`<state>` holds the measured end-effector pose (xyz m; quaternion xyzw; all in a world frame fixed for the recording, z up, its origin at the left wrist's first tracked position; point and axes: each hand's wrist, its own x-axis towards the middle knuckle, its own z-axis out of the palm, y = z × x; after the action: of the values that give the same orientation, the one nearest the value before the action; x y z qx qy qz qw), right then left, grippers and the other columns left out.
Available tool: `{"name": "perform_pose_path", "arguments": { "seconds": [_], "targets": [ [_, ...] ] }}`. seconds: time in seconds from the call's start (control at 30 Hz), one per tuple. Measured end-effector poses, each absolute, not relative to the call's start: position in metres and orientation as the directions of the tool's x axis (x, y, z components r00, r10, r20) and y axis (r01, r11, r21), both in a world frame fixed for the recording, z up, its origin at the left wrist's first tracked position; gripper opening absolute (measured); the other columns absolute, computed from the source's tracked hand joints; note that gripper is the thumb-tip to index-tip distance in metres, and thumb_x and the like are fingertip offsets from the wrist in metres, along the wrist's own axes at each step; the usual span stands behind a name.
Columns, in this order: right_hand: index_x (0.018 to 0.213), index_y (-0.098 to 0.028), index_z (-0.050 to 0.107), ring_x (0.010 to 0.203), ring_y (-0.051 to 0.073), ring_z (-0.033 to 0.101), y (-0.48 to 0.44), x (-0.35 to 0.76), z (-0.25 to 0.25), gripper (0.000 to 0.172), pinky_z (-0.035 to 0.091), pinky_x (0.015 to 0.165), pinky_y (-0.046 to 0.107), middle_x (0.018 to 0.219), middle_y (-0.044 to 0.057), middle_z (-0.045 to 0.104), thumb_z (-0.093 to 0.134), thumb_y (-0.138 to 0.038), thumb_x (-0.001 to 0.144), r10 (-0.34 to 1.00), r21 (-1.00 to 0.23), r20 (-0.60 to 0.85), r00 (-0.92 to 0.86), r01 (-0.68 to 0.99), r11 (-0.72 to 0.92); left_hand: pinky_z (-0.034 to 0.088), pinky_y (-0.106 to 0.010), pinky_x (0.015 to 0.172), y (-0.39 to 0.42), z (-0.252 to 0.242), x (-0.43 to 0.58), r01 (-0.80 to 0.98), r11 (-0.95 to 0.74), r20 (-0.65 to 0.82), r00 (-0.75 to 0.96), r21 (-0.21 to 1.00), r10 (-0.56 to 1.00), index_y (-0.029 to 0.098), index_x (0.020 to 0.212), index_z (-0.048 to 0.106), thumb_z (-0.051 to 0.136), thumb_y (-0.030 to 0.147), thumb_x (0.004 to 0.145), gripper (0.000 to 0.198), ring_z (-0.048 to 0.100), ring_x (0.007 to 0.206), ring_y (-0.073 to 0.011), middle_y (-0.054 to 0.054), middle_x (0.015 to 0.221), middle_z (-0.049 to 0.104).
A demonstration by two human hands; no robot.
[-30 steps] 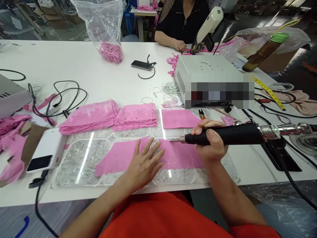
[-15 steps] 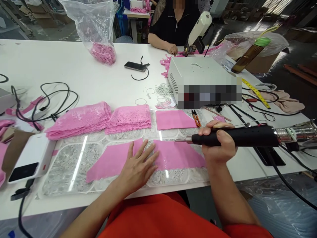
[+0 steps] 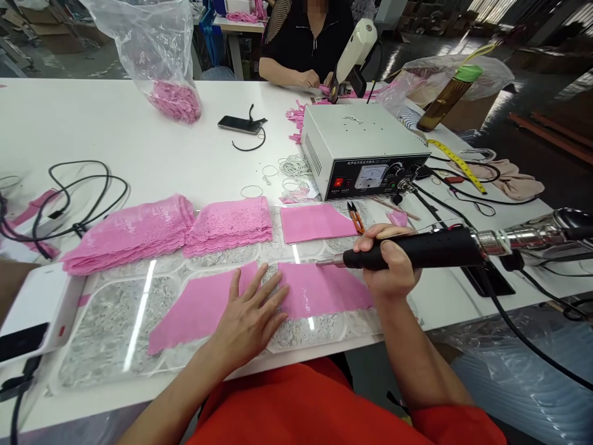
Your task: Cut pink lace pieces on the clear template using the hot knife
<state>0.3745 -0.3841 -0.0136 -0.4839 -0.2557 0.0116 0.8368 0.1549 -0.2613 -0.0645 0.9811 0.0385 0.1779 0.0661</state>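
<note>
My left hand [image 3: 252,315] lies flat with fingers spread across two pink fabric pieces, pressing the left piece [image 3: 194,312] and the near edge of the right piece [image 3: 328,292]. My right hand [image 3: 391,266] is wrapped round the black grip of a handheld ultrasonic welder [image 3: 445,248]. Its thin metal tip points left, at the upper edge of the right piece; whether it touches the fabric I cannot tell. Both pieces rest on a clear-covered, grey-patterned mat [image 3: 109,327]. Behind them lie a folded pink piece [image 3: 317,224] and orange-handled thread snips [image 3: 356,217].
Stacks of pink lace [image 3: 134,232] lie left of a grey generator box [image 3: 365,133]. A white power bank [image 3: 41,309], a phone [image 3: 241,124], cables, a yellow tape measure [image 3: 456,165] and a bottle [image 3: 447,99] surround the work. Across the table sits a person [image 3: 308,43].
The view has turned slightly right, so everything sits further left in the picture. My hands, the welder and the fabric keep nearly the same places relative to each other.
</note>
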Motion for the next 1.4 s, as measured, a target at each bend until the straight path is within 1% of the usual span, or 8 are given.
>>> {"name": "perform_pose_path", "arguments": {
  "seconds": [0.2,0.33,0.47,0.67,0.83,1.0,1.17,1.4],
  "targets": [
    [0.07,-0.018,0.059,0.051,0.01,0.052,-0.399,0.389,-0.009,0.005,0.047,0.049,0.028,0.071,0.0,0.059,0.057,-0.021,0.066,0.122,-0.782,0.423,0.898,0.294,0.549,0.004,-0.06,0.119,-0.259,-0.066,0.156,0.037,-0.994,0.366,0.928,0.102,0.072,0.019,0.132,0.056,0.048,0.028,0.099,0.035,0.031,0.145,-0.0318,-0.009,0.143,0.054],
    [0.069,-0.018,0.059,0.05,0.01,0.052,-0.408,0.394,-0.009,0.005,0.047,0.048,0.029,0.07,0.0,0.06,0.057,-0.02,0.065,0.088,-0.794,0.424,0.901,0.324,0.515,0.004,-0.058,0.12,-0.259,-0.067,0.156,0.039,-0.991,0.373,0.924,0.125,0.083,0.02,0.133,0.056,0.048,0.029,0.099,0.036,0.031,0.145,-0.0307,-0.009,0.143,0.054],
    [0.068,-0.018,0.059,0.05,0.01,0.052,-0.41,0.393,-0.011,0.005,0.048,0.047,0.029,0.071,0.0,0.06,0.056,-0.021,0.064,0.086,-0.808,0.409,0.909,0.316,0.498,0.005,-0.056,0.121,-0.26,-0.066,0.156,0.065,-0.984,0.351,0.929,0.163,0.12,0.022,0.133,0.057,0.046,0.031,0.099,0.036,0.033,0.144,-0.0295,-0.008,0.143,0.055],
    [0.07,-0.019,0.059,0.051,0.01,0.053,-0.408,0.392,-0.012,0.005,0.049,0.048,0.029,0.072,-0.001,0.06,0.058,-0.021,0.066,0.115,-0.806,0.405,0.907,0.295,0.513,0.004,-0.056,0.121,-0.261,-0.066,0.156,0.074,-0.984,0.354,0.926,0.164,0.128,0.023,0.133,0.057,0.045,0.032,0.1,0.037,0.033,0.144,-0.0299,-0.007,0.142,0.055],
    [0.071,-0.02,0.058,0.051,0.01,0.054,-0.406,0.395,-0.015,0.005,0.05,0.05,0.03,0.072,-0.002,0.061,0.061,-0.021,0.067,0.138,-0.797,0.436,0.889,0.31,0.519,0.003,-0.055,0.121,-0.26,-0.066,0.157,0.061,-0.984,0.387,0.914,0.165,0.122,0.021,0.13,0.059,0.045,0.032,0.1,0.035,0.034,0.144,-0.03,-0.007,0.142,0.056],
    [0.073,-0.02,0.059,0.052,0.009,0.054,-0.414,0.398,-0.012,0.007,0.051,0.051,0.029,0.076,-0.001,0.061,0.06,-0.023,0.068,0.126,-0.799,0.423,0.897,0.304,0.518,0.002,-0.053,0.121,-0.256,-0.065,0.159,0.027,-0.992,0.399,0.914,0.121,0.073,0.02,0.132,0.058,0.047,0.03,0.099,0.036,0.031,0.145,-0.0297,-0.008,0.142,0.055],
    [0.072,-0.019,0.06,0.052,0.01,0.053,-0.433,0.397,-0.01,0.007,0.049,0.05,0.029,0.075,0.0,0.061,0.06,-0.024,0.067,0.125,-0.809,0.417,0.9,0.305,0.503,0.004,-0.055,0.121,-0.258,-0.065,0.16,0.038,-0.987,0.418,0.903,0.157,0.101,0.021,0.13,0.06,0.044,0.03,0.1,0.035,0.034,0.144,-0.03,-0.009,0.14,0.057],
    [0.072,-0.019,0.061,0.051,0.01,0.053,-0.441,0.395,-0.011,0.009,0.048,0.049,0.029,0.074,0.0,0.06,0.061,-0.025,0.066,0.129,-0.816,0.408,0.904,0.298,0.496,0.004,-0.055,0.121,-0.259,-0.065,0.16,0.042,-0.987,0.417,0.903,0.158,0.105,0.021,0.13,0.059,0.045,0.029,0.099,0.035,0.032,0.145,-0.0295,-0.008,0.14,0.057]
  ]
}}
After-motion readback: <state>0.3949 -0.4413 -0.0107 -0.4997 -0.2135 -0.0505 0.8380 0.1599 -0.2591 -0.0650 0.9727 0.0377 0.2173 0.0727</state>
